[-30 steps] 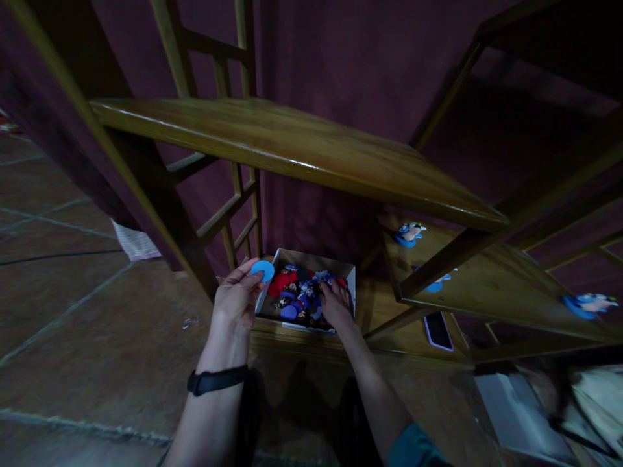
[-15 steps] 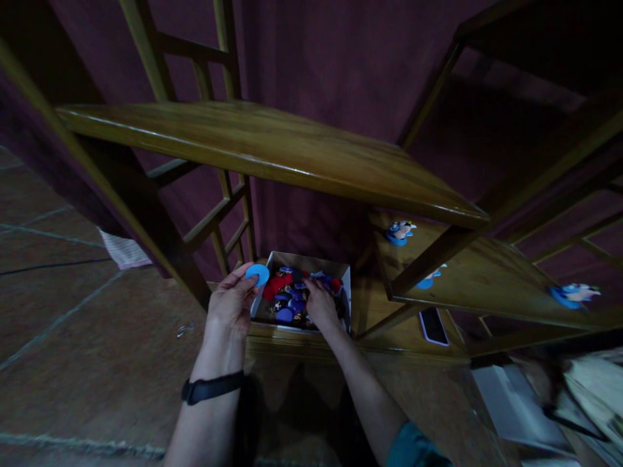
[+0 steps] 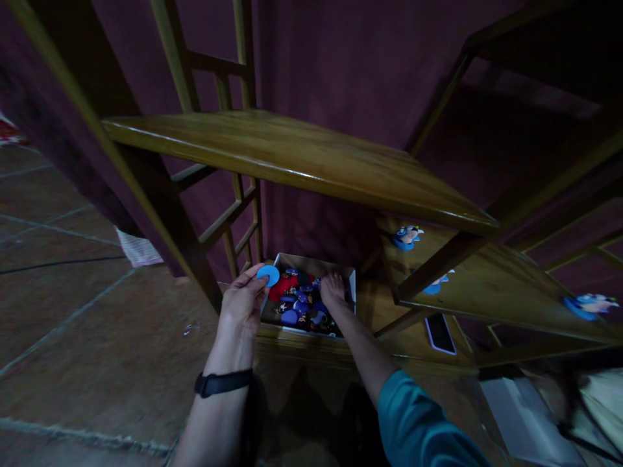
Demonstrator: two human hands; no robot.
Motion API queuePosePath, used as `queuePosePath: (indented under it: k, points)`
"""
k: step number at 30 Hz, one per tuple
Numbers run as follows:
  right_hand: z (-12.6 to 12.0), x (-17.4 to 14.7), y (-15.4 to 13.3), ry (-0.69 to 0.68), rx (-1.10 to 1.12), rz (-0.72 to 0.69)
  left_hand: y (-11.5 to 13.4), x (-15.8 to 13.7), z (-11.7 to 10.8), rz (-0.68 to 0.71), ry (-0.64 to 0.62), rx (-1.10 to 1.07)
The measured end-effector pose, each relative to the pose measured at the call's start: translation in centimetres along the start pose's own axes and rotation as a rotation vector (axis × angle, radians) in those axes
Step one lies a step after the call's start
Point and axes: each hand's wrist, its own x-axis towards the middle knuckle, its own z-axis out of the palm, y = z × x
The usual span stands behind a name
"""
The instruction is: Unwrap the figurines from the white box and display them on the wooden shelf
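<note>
My left hand [image 3: 243, 295] pinches a round blue disc [image 3: 268, 275], held just over the left edge of a cardboard box [image 3: 353, 285]. Small figurines [image 3: 302, 299] in blue, purple, black and red lie jumbled inside that box. My right hand [image 3: 333, 290] reaches into the box's right side among the figurines. Its fingertips are down in the pile, and I cannot make out whether they grip anything. A black band [image 3: 224, 383] circles my left wrist.
The box stands on the low board of a wooden shelf unit, under a higher shelf [image 3: 302, 152]. Blue-based figurines [image 3: 407, 237] stand on a shelf to the right, another [image 3: 590, 305] farther along. A phone [image 3: 440, 333] lies on the low board. A white box [image 3: 523, 415] is at lower right.
My right hand has moved from the middle of the box toward its back right. My left hand keeps hold of the blue disc. The whole view has shifted slightly.
</note>
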Motion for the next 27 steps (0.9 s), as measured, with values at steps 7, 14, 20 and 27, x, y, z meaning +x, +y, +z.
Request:
queuePosePath:
  k: [7, 14, 20, 27]
  points:
    - [-1.1, -1.8, 0.8, 0.097, 0.213, 0.03, -0.7, -0.3, 0.5, -0.028, 0.001, 0.036]
    - [-3.1, -8.4, 0.1, 0.093, 1.629, 0.034, -2.2, -0.9, 1.4, -0.062, -0.034, 0.074]
    - [-4.9, -10.4, -0.9, 0.074, 1.914, 0.068, -3.9, -2.2, 2.8, -0.032, -0.105, 0.139]
    - [-5.3, -9.7, -1.3, 0.17, 1.866, 0.053, -5.5, -2.5, 3.6, 0.021, -0.193, 0.183]
